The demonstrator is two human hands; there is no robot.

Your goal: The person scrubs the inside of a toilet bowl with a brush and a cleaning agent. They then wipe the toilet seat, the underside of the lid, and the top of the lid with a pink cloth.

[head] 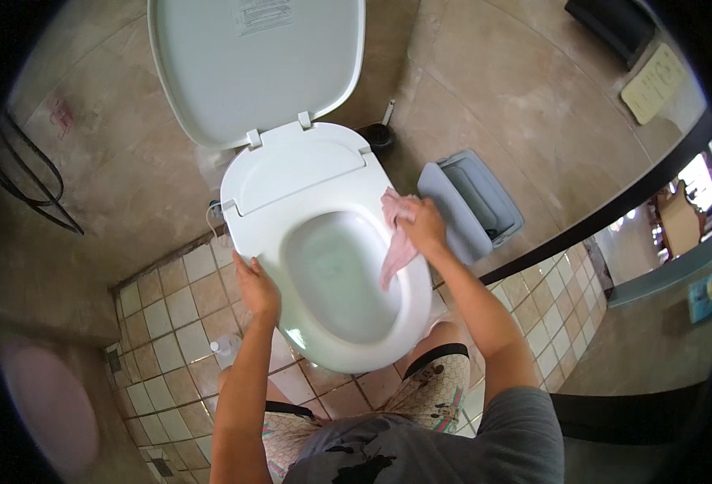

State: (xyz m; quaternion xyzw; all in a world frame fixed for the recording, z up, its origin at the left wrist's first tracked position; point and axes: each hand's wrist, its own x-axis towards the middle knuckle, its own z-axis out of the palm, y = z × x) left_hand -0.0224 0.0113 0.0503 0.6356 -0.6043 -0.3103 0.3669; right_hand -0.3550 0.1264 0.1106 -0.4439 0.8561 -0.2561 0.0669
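Observation:
A white toilet bowl stands before me with its rim uncovered and greenish water inside. Its lid, bearing a printed label, is raised at the back. My right hand grips a pink cloth on the right part of the rim, and the cloth's lower end hangs over the inner edge. My left hand rests against the bowl's left side, holding nothing, its fingers slightly apart.
Right of the toilet is a grey bin with a tilted lid. A toilet brush holder stands behind. A white bottle is on the tiled floor at left. A black hose hangs on the left wall.

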